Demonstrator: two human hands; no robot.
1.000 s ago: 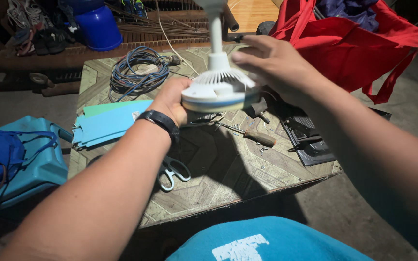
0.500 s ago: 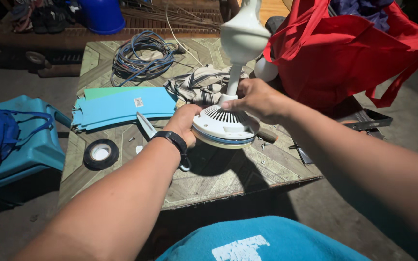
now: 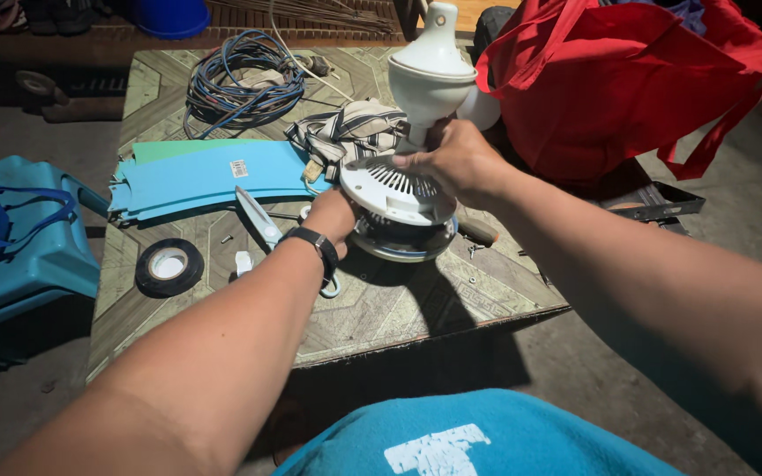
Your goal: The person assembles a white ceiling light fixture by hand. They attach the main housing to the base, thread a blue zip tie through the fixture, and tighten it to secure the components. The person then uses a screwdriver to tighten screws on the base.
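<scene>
Item, white plastic ceiling-fan motor housing: since half a second ago its vented round top cover is lifting off the blue-banded base, my right hand closed on the cover, my left hand gripping the base's edge above the patterned table.

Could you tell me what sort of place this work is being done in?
Probably an informal home repair spot: a low table holds a coil of wire, tape roll and scissors, while both hands hold a white fan motor.
</scene>
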